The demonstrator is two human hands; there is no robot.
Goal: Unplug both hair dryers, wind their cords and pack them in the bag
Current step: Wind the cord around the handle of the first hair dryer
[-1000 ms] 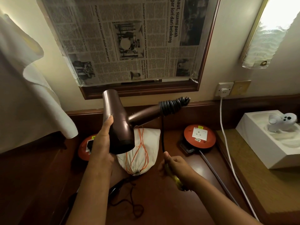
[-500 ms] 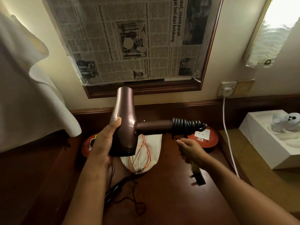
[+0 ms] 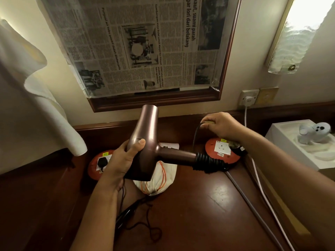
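Observation:
My left hand (image 3: 125, 158) grips the barrel of a bronze hair dryer (image 3: 146, 142) held above the desk, its handle pointing right. Black cord is wound in several coils (image 3: 208, 162) round the end of the handle. My right hand (image 3: 221, 127) is raised behind the handle and pinches the free end of that cord (image 3: 195, 134). A white drawstring bag (image 3: 159, 180) with orange strings lies on the desk under the dryer. A second black cord (image 3: 137, 214) trails across the desk by my left forearm; a black plug (image 3: 102, 163) sits in the left orange socket reel.
Two orange socket reels stand at the back of the wooden desk (image 3: 199, 214), left (image 3: 94, 169) and right (image 3: 221, 151). A grey cable and a white cable (image 3: 261, 187) run along the right. A white box with a toy (image 3: 315, 131) sits at right, a white cloth (image 3: 27, 105) at left.
My right hand has swung from below the handle up and behind it, carrying the cord end round. The left hand has tilted the dryer so its handle points right and slightly down.

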